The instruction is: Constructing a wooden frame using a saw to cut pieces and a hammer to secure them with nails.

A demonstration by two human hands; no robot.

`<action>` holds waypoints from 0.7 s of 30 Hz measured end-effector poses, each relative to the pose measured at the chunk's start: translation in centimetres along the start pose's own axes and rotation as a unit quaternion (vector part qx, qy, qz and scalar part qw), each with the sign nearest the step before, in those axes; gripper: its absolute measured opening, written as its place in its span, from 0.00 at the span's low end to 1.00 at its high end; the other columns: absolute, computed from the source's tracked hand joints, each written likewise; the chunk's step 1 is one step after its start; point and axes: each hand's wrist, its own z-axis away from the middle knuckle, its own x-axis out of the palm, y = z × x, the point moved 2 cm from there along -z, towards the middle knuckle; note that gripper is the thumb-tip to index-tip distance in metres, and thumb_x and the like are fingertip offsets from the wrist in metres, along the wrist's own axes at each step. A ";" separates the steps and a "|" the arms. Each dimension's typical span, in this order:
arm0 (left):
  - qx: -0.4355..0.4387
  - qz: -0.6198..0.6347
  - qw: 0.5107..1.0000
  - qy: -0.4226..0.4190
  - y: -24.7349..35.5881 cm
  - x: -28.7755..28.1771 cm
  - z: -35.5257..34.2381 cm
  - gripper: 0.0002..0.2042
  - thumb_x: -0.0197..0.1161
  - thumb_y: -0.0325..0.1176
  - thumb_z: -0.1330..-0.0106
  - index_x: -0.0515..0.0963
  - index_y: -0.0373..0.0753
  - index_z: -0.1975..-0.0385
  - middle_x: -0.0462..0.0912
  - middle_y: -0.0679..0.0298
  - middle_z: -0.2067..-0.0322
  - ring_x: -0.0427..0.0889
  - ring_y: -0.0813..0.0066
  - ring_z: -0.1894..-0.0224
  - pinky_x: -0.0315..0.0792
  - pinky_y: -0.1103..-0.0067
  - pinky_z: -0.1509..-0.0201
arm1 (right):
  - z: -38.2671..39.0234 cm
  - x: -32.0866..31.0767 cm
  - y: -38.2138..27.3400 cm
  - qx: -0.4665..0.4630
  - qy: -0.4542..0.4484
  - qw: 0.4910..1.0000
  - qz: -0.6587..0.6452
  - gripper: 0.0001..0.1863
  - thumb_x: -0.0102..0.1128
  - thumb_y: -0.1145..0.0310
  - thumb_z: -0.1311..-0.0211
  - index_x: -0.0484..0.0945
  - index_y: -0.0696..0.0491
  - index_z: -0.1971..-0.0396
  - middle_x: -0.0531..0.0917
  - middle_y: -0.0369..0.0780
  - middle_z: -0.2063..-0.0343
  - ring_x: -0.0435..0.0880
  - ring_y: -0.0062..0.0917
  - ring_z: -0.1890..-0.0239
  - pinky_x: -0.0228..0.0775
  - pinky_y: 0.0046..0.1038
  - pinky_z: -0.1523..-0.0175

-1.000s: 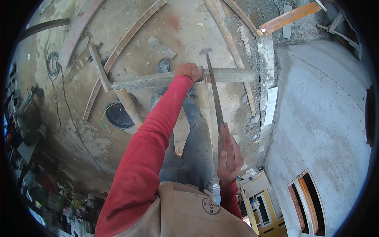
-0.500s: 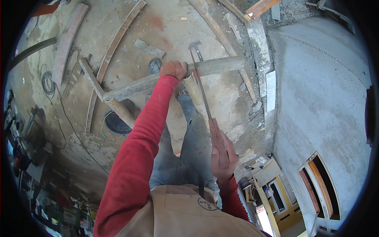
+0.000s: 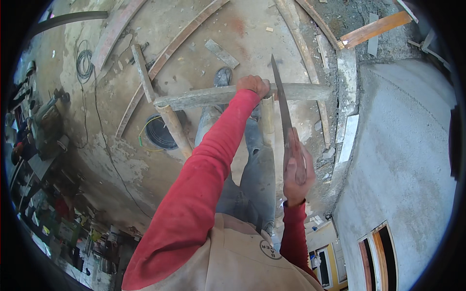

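Note:
A long grey wooden board (image 3: 199, 98) lies crosswise in front of me over wooden supports, one a light upright post (image 3: 267, 121), another a slanted post (image 3: 174, 128). My left hand (image 3: 252, 86) is closed over the board's top, right of its middle. In my right hand (image 3: 297, 169) is the wooden handle of a handsaw (image 3: 283, 99). Its blade points away from me and crosses the board just right of my left hand. Whether the teeth have cut into the wood cannot be made out.
Beyond the board lie a long curved plank (image 3: 182, 35), a short board piece (image 3: 222, 53) and an orange-brown timber (image 3: 376, 29). A black bucket (image 3: 160, 132) stands left of my legs. Coiled cable (image 3: 84, 65) lies farther left. A grey plastered wall (image 3: 403, 126) rises at right.
The saw has slid forward, away from me, so its handle is closer to the board. My left hand keeps its hold. The whole view has shifted, moving the scene rightward in the picture.

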 end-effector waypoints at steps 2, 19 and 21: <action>0.041 -0.011 0.999 -0.018 0.4 0.4 -0.1 0.28 0.43 0.51 0.31 0.86 0.34 0.63 0.86 0.42 0.62 0.86 0.47 0.56 0.78 0.61 0.49 | -5.2 1.8 3.5 0.030 0.006 0.999 -0.010 0.23 0.59 0.72 0.33 0.70 0.64 0.40 0.82 0.54 0.49 0.82 0.40 0.44 0.72 0.33 0.41; 0.103 0.018 0.987 -0.124 -2.8 -0.1 -1.5 0.47 0.42 0.81 0.42 0.85 0.35 0.61 0.86 0.42 0.65 0.85 0.44 0.55 0.76 0.61 0.48 | 1.6 -1.2 -2.7 -0.024 -0.056 0.998 0.028 0.24 0.55 0.74 0.32 0.70 0.64 0.38 0.75 0.53 0.37 0.74 0.38 0.33 0.67 0.33 0.33; 0.117 0.036 0.983 -0.137 -2.1 -0.2 -1.1 0.46 0.44 0.81 0.42 0.85 0.36 0.58 0.86 0.44 0.64 0.85 0.45 0.56 0.76 0.59 0.48 | 2.8 -3.0 -5.5 -0.009 -0.094 0.990 0.105 0.23 0.53 0.77 0.33 0.70 0.65 0.38 0.74 0.52 0.36 0.72 0.38 0.31 0.64 0.34 0.31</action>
